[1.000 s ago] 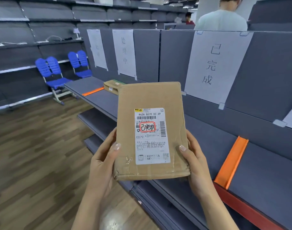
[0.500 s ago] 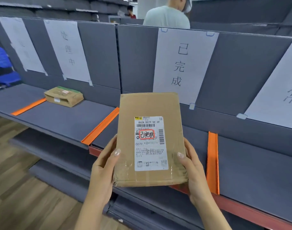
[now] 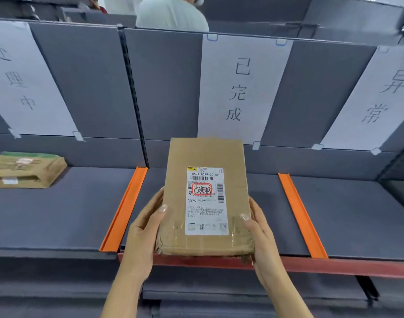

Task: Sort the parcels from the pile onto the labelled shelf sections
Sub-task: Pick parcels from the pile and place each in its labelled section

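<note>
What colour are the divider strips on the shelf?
Orange; the divider strips show best in the head view, either side of the parcel.

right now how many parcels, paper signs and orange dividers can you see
parcels: 2 (one held, one lying at left)
paper signs: 3
orange dividers: 2
total: 7

Parcel (image 3: 205,157) between left divider (image 3: 124,210) and right divider (image 3: 302,216) (second parcel (image 3: 26,169) farther left).
</note>
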Demonstrator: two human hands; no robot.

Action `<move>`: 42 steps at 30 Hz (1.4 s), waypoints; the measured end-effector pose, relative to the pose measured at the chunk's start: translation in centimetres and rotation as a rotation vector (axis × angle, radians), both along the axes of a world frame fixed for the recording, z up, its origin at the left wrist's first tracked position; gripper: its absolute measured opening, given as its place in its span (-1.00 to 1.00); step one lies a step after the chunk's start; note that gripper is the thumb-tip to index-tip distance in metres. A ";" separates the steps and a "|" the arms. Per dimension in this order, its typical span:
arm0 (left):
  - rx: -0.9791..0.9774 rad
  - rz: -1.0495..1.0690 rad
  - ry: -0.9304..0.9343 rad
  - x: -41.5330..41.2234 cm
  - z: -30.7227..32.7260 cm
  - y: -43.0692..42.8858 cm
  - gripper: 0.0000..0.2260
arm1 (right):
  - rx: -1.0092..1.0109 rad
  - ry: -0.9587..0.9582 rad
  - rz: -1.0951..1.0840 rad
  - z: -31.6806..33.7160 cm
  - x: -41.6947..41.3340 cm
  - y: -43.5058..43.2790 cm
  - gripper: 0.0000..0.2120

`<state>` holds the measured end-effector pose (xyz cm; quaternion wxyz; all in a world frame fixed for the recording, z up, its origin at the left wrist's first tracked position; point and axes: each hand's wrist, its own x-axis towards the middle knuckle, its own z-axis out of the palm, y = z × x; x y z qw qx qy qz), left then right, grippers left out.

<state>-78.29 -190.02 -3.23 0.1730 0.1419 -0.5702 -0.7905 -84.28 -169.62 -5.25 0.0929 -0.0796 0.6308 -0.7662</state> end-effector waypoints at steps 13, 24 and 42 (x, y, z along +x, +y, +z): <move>0.025 -0.012 -0.126 -3.1 -2.7 -5.5 -0.67 | 0.166 -0.018 0.043 -2.4 -2.7 -5.0 -0.61; -0.037 -0.002 -0.152 -7.1 -4.1 -7.9 -0.70 | 0.280 -0.094 0.103 -3.7 -7.4 -7.9 -0.56; -0.101 0.051 -0.277 -9.6 -4.1 -9.6 -0.76 | 0.347 -0.101 0.162 -4.4 -10.4 -9.2 -0.58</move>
